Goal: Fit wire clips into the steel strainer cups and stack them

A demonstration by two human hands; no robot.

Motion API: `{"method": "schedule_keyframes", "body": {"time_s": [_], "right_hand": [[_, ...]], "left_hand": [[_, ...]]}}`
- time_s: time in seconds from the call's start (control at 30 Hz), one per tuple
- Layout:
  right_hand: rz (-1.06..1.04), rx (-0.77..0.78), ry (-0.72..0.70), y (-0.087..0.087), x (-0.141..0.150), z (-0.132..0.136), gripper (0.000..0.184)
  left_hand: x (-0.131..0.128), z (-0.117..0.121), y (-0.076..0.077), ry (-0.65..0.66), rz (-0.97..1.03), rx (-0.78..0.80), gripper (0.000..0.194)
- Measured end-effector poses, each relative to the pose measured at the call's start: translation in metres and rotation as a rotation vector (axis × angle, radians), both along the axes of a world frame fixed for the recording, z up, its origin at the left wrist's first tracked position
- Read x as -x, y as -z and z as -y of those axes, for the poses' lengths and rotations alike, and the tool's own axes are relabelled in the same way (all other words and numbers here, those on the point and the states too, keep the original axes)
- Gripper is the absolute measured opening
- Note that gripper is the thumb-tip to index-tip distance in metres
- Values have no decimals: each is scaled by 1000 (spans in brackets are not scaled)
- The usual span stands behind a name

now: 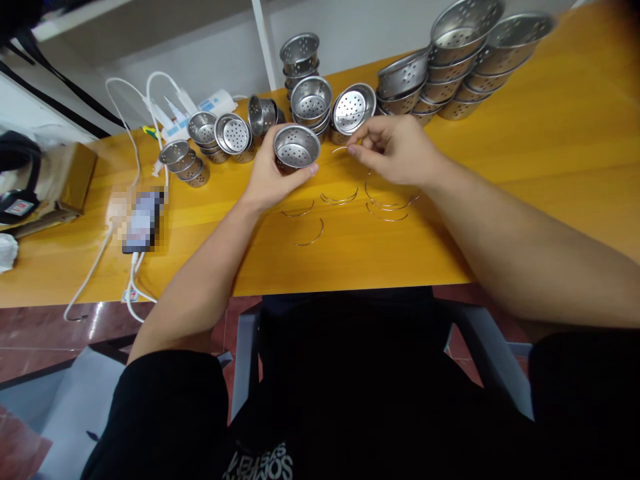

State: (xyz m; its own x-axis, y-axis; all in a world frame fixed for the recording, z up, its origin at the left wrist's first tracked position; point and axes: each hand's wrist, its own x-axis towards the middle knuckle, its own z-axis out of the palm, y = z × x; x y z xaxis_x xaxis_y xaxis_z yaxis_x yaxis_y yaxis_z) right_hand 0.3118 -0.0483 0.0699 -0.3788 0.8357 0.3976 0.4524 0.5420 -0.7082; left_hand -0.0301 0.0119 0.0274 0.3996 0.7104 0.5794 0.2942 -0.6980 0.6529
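Observation:
My left hand (275,172) grips a round metal strainer cup (297,148) with holes in its bottom, its mouth tilted up toward me. To the right of it, my right hand (387,150) pinches a thin curved wire (340,149) between thumb and fingertips. The wire's free end points left toward the cup, apart from it. Several more bent wires lie on the table below my hands, among them a paired arc (340,200) and a single arc (314,239). Another perforated cup (354,109) stands just behind my right hand.
Stacked perforated cups (445,83) rise at the back right, with more stacks (300,53) at the back middle and left (185,163). A phone (143,222) with white cables lies on the left of the wooden table (400,257). Beyond it are a power strip (175,127) and a cardboard box (75,173).

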Motion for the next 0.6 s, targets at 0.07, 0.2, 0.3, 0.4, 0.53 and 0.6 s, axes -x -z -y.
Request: {"method": "schedule_keyframes", "body": {"time_s": [0.07,0.2,0.3,0.4,0.53,0.6], "right_hand": [[-7,2,1,0,0,-1,36],[-17,-9,-1,1,-1,-2,36],[-15,-19,5,1,0,-2,35],[-7,-6,5,1,0,-1,31],[-12,-13,15,0,0,-1,30],[-28,-22,14,-3,2,1,31]], "left_hand": [[0,4,-5,-13,-6,0,128],[2,6,-8,-14,22,-13,130],[3,4,-7,-34,29,9,130],[6,-1,-4,-48,23,18,131],[9,-8,5,-3,47,24,134],[8,-7,9,10,56,60,133]]}}
